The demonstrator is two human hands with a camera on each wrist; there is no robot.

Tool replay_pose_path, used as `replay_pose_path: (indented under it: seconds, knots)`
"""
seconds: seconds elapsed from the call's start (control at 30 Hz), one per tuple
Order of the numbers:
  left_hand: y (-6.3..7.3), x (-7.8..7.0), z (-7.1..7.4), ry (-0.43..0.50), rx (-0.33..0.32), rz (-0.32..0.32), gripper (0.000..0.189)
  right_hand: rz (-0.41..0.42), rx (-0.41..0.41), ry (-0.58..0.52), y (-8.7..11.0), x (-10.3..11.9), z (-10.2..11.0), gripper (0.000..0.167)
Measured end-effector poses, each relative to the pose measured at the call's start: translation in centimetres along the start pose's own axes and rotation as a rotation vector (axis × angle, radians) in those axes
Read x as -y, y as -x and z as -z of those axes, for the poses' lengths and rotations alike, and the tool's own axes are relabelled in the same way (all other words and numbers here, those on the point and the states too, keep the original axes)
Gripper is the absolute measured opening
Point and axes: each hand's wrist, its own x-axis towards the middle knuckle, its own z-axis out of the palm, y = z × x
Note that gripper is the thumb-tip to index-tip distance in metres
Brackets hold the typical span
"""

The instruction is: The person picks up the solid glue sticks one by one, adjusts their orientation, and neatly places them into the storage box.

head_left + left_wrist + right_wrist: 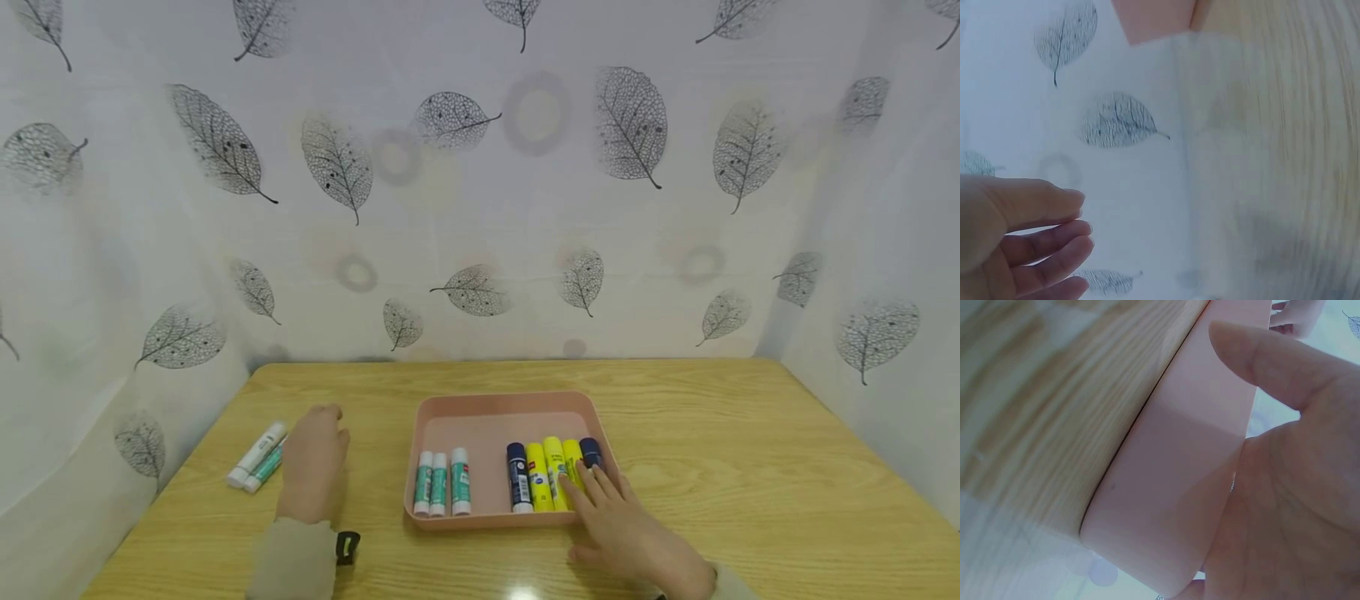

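Note:
Above the table, between the tray and two loose glue sticks, my left hand [313, 462] has its fingers loosely bent and holds nothing; the left wrist view shows thumb and fingers [1054, 244] with nothing between them. A white glue stick [257, 455] and a green one [264, 469] lie side by side, the green one partly hidden by that hand. My right hand [618, 525] lies over the front right corner of the pink tray [480, 522], fingers spread over a yellow glue stick [572, 458] and a navy glue stick [591, 450]. Its thumb [1260, 359] stands away from the palm outside the tray wall.
Three green glue sticks [439, 483] lie at the tray's left. More yellow glue sticks [538, 475] and another navy one [518, 475] lie at its right. Behind the wooden table [720, 433] hangs a leaf-print curtain [480, 208], which also closes both sides.

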Motion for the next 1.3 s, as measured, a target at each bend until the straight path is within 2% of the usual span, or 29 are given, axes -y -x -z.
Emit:
replay_pose_path:
  seconds: [0.2, 0.37, 0.53, 0.6, 0.83, 1.23, 1.3]
  knots:
    - [0.0, 2.7, 1.0, 0.017, 0.082, 0.126, 0.026, -0.007, -0.002, -0.004, 0.1, 0.0, 0.0, 0.079]
    - [0.5, 4.9, 1.3, 0.036, 0.07, 0.175, 0.024, -0.007, -0.002, 0.006, 0.1, 0.0, 0.0, 0.079]
    - [0.9, 6.1, 1.1, 0.067, 0.04, 0.216, 0.024, -0.006, 0.001, 0.008, 0.1, 0.0, 0.1, 0.078]
    - [0.9, 6.4, 1.0, 0.077, 0.043, 0.234, 0.026, -0.007, 0.001, 0.007, 0.1, 0.0, 0.1, 0.078]
    - [0.7, 7.1, 0.9, 0.08, 0.138, 0.254, 0.027, 0.003, -0.01, 0.001, 0.1, -0.1, 0.0, 0.079]
    - [0.7, 7.3, 0.3, 0.082, 0.195, 0.257, 0.028, 0.016, -0.02, 0.0, 0.0, -0.2, -0.1, 0.078]
    - [0.7, 7.2, 0.2, 0.079, 0.197, 0.25, 0.023, 0.013, -0.021, 0.002, 0.0, -0.2, -0.1, 0.078]
